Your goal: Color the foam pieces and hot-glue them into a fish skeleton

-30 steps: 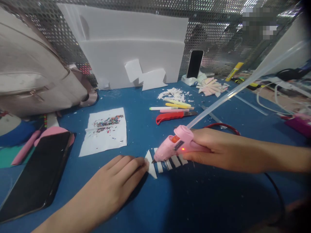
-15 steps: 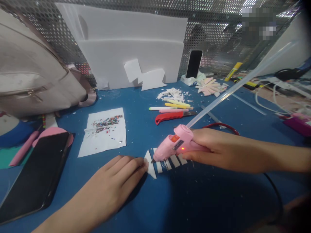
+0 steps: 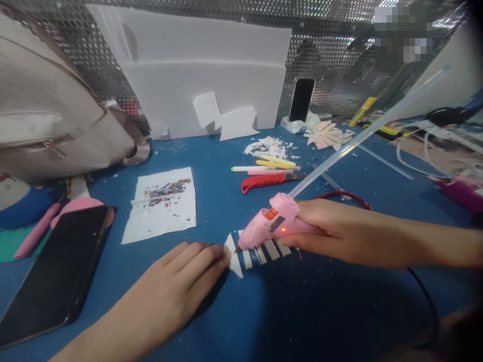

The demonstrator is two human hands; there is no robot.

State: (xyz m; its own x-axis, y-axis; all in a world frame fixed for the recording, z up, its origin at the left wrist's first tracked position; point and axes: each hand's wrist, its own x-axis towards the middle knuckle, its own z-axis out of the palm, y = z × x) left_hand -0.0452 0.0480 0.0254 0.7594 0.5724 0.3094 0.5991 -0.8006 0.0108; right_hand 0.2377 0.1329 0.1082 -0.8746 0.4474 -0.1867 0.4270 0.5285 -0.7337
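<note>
A pink hot glue gun [image 3: 260, 229] is gripped in my right hand [image 3: 335, 229], its small light glowing orange. From its back a long clear glue stick [image 3: 354, 143] slants up to the right. The nozzle points down at a white triangular foam piece [image 3: 233, 259]; whether it touches cannot be made out. My left hand [image 3: 192, 274] has its fingers together, the tips pressing on the left edge of that piece. Right of the triangle, several white strips [image 3: 269, 249] lie in a row, partly hidden by the glue gun.
Beyond the hands lie a red utility knife [image 3: 266, 181], markers [image 3: 277, 164] and white scraps [image 3: 266, 147]. Left are a paper [image 3: 130, 231] with colourful bits, a large black phone [image 3: 53, 271] and a bag [image 3: 56, 110]. White boards [image 3: 204, 45] lean at the back beside a standing phone [image 3: 302, 99].
Almost nothing differs. The glue stick's far end has shifted slightly left and down, while both hands and the white pieces stay put.
</note>
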